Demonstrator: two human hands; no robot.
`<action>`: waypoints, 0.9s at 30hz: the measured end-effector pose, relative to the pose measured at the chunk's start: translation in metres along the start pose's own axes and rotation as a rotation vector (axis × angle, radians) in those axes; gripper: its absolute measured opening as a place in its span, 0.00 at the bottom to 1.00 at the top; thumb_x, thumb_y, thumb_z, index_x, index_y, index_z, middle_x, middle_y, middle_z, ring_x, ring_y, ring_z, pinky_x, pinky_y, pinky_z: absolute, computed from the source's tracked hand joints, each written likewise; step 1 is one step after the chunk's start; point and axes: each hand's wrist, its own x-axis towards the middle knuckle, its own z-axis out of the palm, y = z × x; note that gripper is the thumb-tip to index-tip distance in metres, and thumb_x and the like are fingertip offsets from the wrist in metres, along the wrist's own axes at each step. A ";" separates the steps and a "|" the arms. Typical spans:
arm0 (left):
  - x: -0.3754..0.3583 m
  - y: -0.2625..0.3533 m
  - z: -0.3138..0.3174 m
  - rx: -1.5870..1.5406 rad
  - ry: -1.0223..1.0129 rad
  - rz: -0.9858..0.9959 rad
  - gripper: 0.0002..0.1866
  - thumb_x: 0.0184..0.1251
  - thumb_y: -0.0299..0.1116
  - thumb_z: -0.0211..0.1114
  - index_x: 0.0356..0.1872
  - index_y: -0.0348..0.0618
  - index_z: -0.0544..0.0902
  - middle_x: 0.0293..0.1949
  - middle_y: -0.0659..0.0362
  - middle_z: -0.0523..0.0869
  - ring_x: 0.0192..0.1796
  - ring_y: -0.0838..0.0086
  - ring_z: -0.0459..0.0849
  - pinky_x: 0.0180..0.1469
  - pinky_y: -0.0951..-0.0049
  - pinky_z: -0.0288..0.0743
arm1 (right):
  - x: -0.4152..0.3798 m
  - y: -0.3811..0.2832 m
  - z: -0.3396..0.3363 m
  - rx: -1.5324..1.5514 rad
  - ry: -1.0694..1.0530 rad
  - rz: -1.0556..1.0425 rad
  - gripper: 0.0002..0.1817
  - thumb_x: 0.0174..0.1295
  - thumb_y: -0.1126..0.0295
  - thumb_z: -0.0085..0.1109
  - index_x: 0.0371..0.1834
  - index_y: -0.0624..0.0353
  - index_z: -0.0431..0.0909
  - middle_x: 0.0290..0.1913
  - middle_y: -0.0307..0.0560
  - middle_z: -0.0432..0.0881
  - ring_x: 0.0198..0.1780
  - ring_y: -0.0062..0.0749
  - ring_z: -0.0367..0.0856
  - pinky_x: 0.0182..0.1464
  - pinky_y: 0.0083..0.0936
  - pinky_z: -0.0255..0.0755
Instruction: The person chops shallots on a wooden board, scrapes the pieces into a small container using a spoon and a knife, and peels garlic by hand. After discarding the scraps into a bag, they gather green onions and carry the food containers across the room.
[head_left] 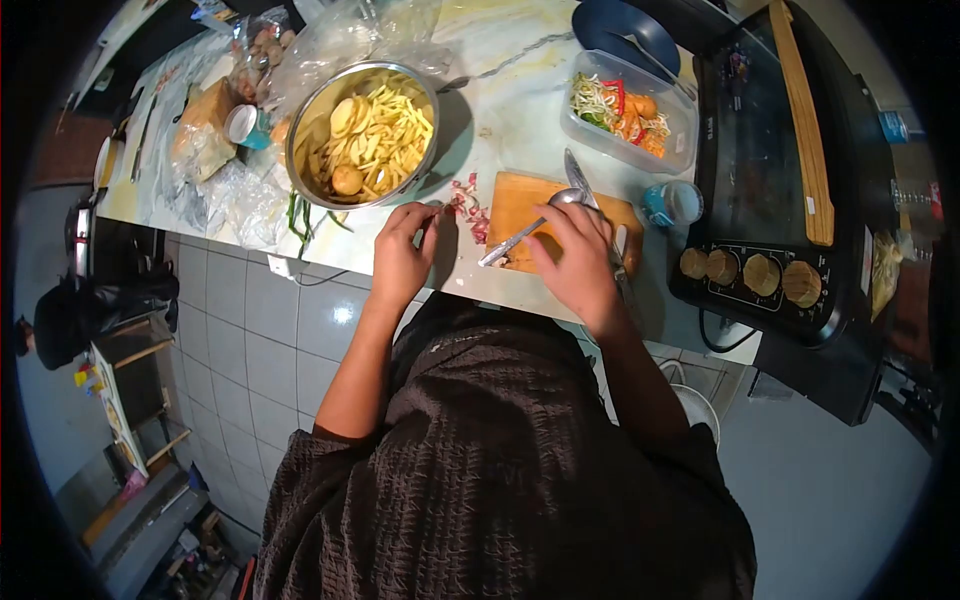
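My right hand [578, 255] is over the wooden cutting board [510, 195], thumb and fingers around a metal spoon [520, 236] with its handle slanting toward the table's front edge. A knife [577, 172] lies partly under that hand, and a second pale handle [620, 240] shows beside it. My left hand [403, 255] is at the table edge with fingertips pinched together; whatever they hold is too small to make out. Small reddish peelings [470, 205] lie between my left hand and the board. Beyond my left hand stands a steel bowl [292, 150] of cut potato strips [395, 130].
A clear plastic container [680, 150] of vegetables sits behind the board, near a dark blue bowl [610, 25]. A blue-labelled cup [672, 204] stands beside a black oven [745, 170] at right. Plastic bags [240, 200] and green chillies [298, 220] lie at left.
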 end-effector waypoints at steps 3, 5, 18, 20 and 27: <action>-0.008 -0.008 -0.010 0.046 -0.019 0.007 0.08 0.62 0.21 0.67 0.42 0.36 0.86 0.42 0.50 0.86 0.43 0.57 0.87 0.48 0.66 0.80 | 0.032 -0.010 0.025 0.013 -0.116 -0.143 0.28 0.54 0.63 0.72 0.59 0.54 0.79 0.55 0.45 0.77 0.59 0.44 0.73 0.63 0.41 0.61; -0.010 -0.013 -0.016 0.075 -0.031 0.029 0.08 0.62 0.21 0.68 0.42 0.35 0.86 0.41 0.51 0.86 0.42 0.59 0.88 0.47 0.68 0.80 | 0.048 -0.018 0.041 0.005 -0.160 -0.214 0.30 0.53 0.61 0.72 0.62 0.53 0.78 0.56 0.46 0.76 0.59 0.43 0.73 0.64 0.41 0.60; -0.002 -0.038 -0.025 0.080 -0.150 0.215 0.12 0.55 0.21 0.69 0.42 0.37 0.85 0.43 0.50 0.85 0.47 0.54 0.84 0.51 0.61 0.80 | 0.067 -0.020 0.096 -0.041 -0.150 -0.284 0.17 0.54 0.70 0.68 0.48 0.58 0.84 0.48 0.50 0.78 0.51 0.46 0.78 0.52 0.39 0.72; 0.001 -0.040 -0.025 0.067 -0.141 0.224 0.11 0.55 0.22 0.69 0.40 0.36 0.85 0.40 0.50 0.84 0.46 0.53 0.84 0.51 0.60 0.80 | 0.069 -0.021 0.094 0.010 -0.207 -0.239 0.13 0.58 0.76 0.63 0.48 0.63 0.84 0.41 0.53 0.79 0.44 0.46 0.81 0.46 0.35 0.76; 0.005 -0.038 -0.025 0.008 -0.172 0.203 0.11 0.56 0.21 0.69 0.42 0.37 0.85 0.43 0.51 0.85 0.46 0.55 0.85 0.51 0.61 0.80 | 0.068 -0.019 0.094 0.140 -0.182 -0.082 0.09 0.60 0.79 0.60 0.43 0.66 0.84 0.38 0.54 0.81 0.36 0.48 0.82 0.40 0.37 0.77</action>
